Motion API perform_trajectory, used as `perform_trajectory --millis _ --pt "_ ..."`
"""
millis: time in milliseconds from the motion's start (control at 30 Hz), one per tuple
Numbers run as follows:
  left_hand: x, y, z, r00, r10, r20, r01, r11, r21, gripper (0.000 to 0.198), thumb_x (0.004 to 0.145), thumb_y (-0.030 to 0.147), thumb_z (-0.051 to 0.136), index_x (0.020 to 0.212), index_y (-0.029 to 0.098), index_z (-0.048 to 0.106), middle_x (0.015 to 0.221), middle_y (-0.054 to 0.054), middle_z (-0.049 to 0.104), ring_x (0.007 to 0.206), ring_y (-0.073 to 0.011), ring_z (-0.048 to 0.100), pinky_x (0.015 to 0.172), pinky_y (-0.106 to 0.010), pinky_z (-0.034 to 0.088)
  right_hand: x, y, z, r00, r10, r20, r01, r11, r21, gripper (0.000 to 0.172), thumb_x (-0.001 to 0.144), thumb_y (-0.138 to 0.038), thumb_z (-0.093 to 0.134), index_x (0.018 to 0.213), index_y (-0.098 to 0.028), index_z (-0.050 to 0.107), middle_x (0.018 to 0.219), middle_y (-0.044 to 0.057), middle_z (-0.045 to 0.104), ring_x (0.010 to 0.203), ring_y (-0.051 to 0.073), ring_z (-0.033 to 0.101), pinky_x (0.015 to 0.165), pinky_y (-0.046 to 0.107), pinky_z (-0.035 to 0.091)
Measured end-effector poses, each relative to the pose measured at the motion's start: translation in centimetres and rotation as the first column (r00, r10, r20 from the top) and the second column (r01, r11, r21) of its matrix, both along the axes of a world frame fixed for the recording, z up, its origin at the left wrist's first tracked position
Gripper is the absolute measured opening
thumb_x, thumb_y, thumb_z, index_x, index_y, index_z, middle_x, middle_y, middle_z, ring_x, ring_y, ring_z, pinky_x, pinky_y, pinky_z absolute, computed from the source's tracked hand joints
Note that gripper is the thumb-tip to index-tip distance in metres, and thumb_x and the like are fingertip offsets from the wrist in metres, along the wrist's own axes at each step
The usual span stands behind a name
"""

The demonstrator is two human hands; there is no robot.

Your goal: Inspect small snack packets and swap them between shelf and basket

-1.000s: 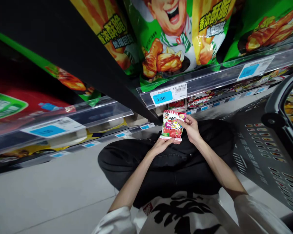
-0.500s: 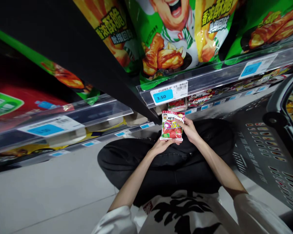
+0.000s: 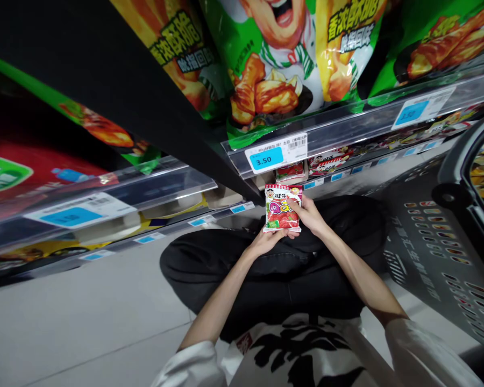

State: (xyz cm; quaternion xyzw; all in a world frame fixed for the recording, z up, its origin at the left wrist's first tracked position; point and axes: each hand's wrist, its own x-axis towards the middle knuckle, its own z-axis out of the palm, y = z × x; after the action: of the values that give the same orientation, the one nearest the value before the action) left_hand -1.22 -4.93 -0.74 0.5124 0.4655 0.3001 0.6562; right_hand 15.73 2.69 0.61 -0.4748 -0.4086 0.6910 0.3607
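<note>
A small red and white candy packet (image 3: 280, 217) with strawberries printed on it is held upright over my lap, its front towards me. My left hand (image 3: 268, 243) supports its bottom edge from below, with the fingers partly hidden behind the packet. On the packet's right side, my right hand (image 3: 310, 214) grips it, the thumb lying across the printed front. Just beyond, similar red packets (image 3: 329, 161) sit on the lowest shelf.
Large green snack bags (image 3: 274, 80) fill the shelf above, behind a clear price rail (image 3: 339, 126). A dark shelf upright (image 3: 165, 102) slants down on the left. A grey shopping basket (image 3: 423, 242) stands at the right on the pale tiled floor (image 3: 97, 317).
My right thumb has shifted a little to the left across the packet's front. Both hands keep hold of the packet, and the view has shifted slightly.
</note>
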Motion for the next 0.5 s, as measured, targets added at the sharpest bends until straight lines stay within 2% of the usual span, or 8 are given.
perform_trajectory --millis 133,300,500 --pt "0.1 -0.1 -0.3 1.000 0.024 0.011 -0.024 1.000 0.003 0.048 0.095 0.056 0.058 0.100 0.013 0.079 0.102 -0.012 0.080 0.093 -0.0254 0.074 0.096 -0.039 0.058 -0.1 0.0 0.2 1.000 -0.003 -0.005 0.003 1.000 0.015 0.047 0.078 -0.055 0.077 0.111 -0.022 0.068 0.106 0.004 0.078 0.091 0.024 0.072 0.083 0.036 0.058" --pt "0.2 0.0 0.1 1.000 0.016 0.019 -0.016 1.000 0.006 0.051 0.094 0.059 0.058 0.097 0.013 0.080 0.097 -0.011 0.080 0.095 -0.0259 0.074 0.096 -0.039 0.058 0.0 0.0 0.1 1.000 0.018 -0.005 -0.018 0.999 0.035 0.046 0.080 -0.055 0.076 0.112 -0.022 0.069 0.106 0.004 0.077 0.088 0.024 0.072 0.084 0.035 0.057" --pt "-0.1 0.0 0.0 1.000 -0.020 -0.003 0.020 1.000 0.023 0.055 0.095 0.062 0.054 0.099 0.014 0.081 0.095 -0.011 0.079 0.097 -0.0260 0.073 0.099 -0.039 0.057 0.3 0.1 -0.9 0.993 0.038 0.112 -0.049 0.994 0.099 0.044 0.081 -0.054 0.075 0.109 -0.021 0.070 0.104 0.005 0.077 0.095 0.025 0.070 0.087 0.037 0.055"
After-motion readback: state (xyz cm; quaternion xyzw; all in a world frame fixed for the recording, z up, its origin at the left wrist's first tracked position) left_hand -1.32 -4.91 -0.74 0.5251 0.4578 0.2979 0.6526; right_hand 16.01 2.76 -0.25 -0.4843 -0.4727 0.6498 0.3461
